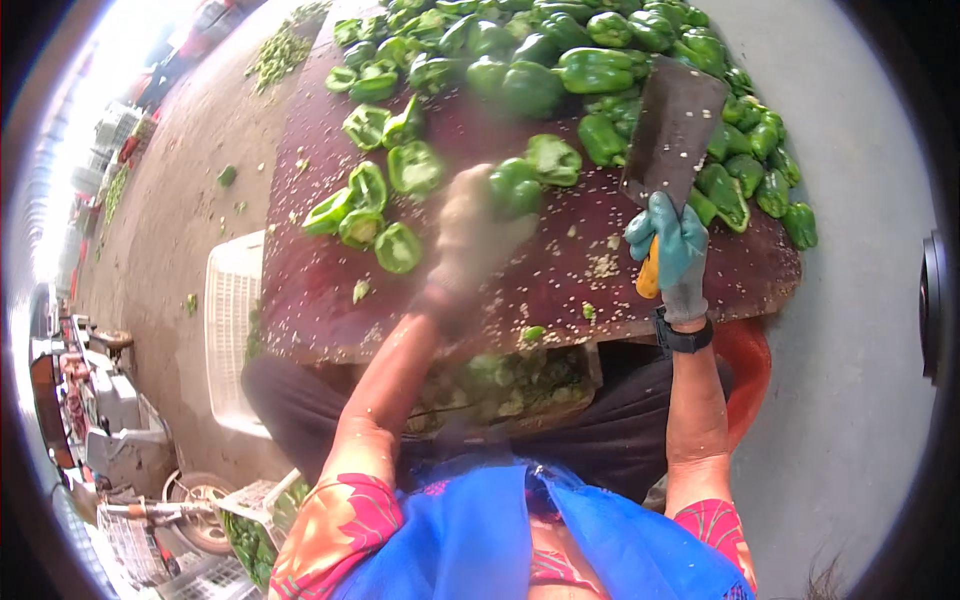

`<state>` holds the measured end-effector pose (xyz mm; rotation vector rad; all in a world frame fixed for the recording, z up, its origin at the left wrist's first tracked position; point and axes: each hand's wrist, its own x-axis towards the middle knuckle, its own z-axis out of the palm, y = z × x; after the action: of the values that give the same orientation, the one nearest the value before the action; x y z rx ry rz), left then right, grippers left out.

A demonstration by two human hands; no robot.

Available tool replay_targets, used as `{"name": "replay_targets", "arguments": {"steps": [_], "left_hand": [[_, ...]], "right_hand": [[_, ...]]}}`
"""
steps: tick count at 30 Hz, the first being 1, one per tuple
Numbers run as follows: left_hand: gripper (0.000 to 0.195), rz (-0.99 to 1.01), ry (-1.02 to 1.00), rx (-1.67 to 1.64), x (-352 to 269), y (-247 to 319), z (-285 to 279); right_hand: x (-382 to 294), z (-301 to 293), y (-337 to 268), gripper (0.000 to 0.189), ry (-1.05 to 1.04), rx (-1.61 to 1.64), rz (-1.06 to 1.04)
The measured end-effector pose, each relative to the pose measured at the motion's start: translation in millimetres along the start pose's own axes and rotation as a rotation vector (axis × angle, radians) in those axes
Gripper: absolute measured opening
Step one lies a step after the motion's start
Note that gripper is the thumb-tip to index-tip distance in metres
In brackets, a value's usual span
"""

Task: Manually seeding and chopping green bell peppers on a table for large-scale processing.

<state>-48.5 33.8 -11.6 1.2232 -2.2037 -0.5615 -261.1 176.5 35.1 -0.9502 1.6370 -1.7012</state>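
My right hand, in a grey glove with a blue-green coating, grips the yellow handle of a cleaver. The cleaver's broad dark blade points away from me over the table's right side, with pale seeds stuck to it. A light glove covers my left hand, which looks blurred. Between its fingers and thumb sits a green bell pepper. Touching that pepper's far right side is a cut pepper piece. Opened pepper halves lie left of my left hand.
A heap of green bell peppers covers the far and right parts of the dark red tabletop. Seeds are scattered over it. Left of the table stands a white plastic crate. A container of pepper scraps sits below the near edge, between my legs.
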Motion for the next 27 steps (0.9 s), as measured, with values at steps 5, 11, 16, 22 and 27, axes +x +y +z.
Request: {"name": "replay_targets", "arguments": {"steps": [5,11,16,22,27], "left_hand": [[0.07,-0.067,0.048,-0.035,-18.1,-48.5,-3.1],[0.074,0.067,0.072,-0.012,-26.3,-67.1,5.6],[0.068,0.087,0.248,-0.047,-43.9,-33.1,-27.4],[0.055,0.071,0.164,-0.076,-31.5,-30.4,-40.8],[0.058,-0.439,0.142,-0.563,-23.3,-21.3,-66.6]], "right_hand": [[-23.8,56.2,-18.6,0.028,-0.173,-0.084,0.03],[-15.7,107.9,-1.4,0.031,-0.431,-0.25,0.357],[-16.8,103.4,38.2,0.03,-0.708,-0.595,0.385],[-0.1,122.6,16.9,0.036,-0.78,-0.541,0.465],[-9.0,95.7,41.6,0.033,-0.693,-0.02,0.686]]}}
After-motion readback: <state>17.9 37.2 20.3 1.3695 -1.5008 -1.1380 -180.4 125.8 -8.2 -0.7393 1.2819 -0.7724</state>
